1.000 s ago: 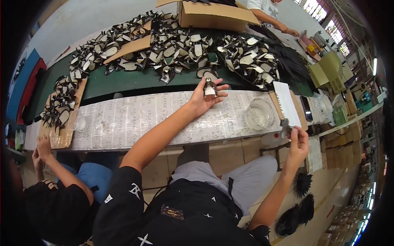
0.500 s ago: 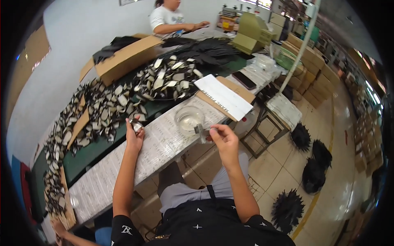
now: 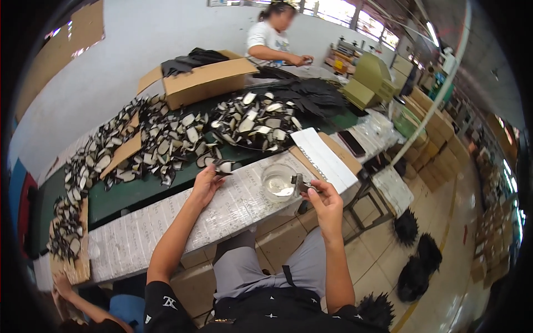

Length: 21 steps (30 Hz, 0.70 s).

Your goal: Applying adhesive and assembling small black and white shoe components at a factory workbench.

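Note:
Between the thumb and fingers of my left hand (image 3: 207,187) is a small rounded black-and-white piece (image 3: 224,167), held above the wrapped table edge, near the pile (image 3: 166,141) of similar pieces. My right hand (image 3: 327,204) pinches a small dark grey object (image 3: 301,184) whose kind I cannot make out. It is at the right side of a clear round bowl (image 3: 279,198), which has something pale or clear inside. A second heap (image 3: 252,119) of black-and-white pieces lies beyond the bowl.
White paper (image 3: 325,160) on cardboard and a phone (image 3: 351,143) lie to the right. An open carton (image 3: 208,86) stands behind the heaps. A co-worker (image 3: 272,44) works at the far side; another person's hands (image 3: 62,286) are at lower left. A stool (image 3: 393,190) stands at right.
The view has shifted, so the table sits lower and further right. My left hand now shows the piece's pale face, and my right hand's object has come up beside the bowl's rim.

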Each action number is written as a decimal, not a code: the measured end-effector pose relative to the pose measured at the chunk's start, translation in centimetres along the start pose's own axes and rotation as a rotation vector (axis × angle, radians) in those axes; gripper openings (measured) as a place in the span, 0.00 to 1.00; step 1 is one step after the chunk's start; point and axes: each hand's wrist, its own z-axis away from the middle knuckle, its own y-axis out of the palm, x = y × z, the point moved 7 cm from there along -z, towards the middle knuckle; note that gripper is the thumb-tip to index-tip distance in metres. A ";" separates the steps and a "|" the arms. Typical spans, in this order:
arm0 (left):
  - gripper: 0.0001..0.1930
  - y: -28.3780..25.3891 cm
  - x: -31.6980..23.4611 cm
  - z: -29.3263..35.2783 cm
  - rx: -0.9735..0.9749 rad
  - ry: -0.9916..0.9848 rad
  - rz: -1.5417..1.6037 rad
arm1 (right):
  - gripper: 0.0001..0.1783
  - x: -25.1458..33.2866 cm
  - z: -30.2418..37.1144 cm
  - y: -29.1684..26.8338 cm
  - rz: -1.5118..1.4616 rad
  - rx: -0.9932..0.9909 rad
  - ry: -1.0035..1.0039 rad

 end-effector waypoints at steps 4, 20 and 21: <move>0.14 0.4 0.6 -0.4 -0.007 0.017 0.023 | 0.13 -0.4 -2.2 1.0 0.285 0.070 -0.011; 0.16 -0.2 0.4 -0.1 -0.079 -0.028 0.073 | 0.10 -2.0 -5.5 6.4 1.139 0.432 -0.433; 0.16 -0.2 0.5 0.0 -0.080 -0.032 0.073 | 0.10 -2.2 -5.5 6.3 1.139 0.433 -0.428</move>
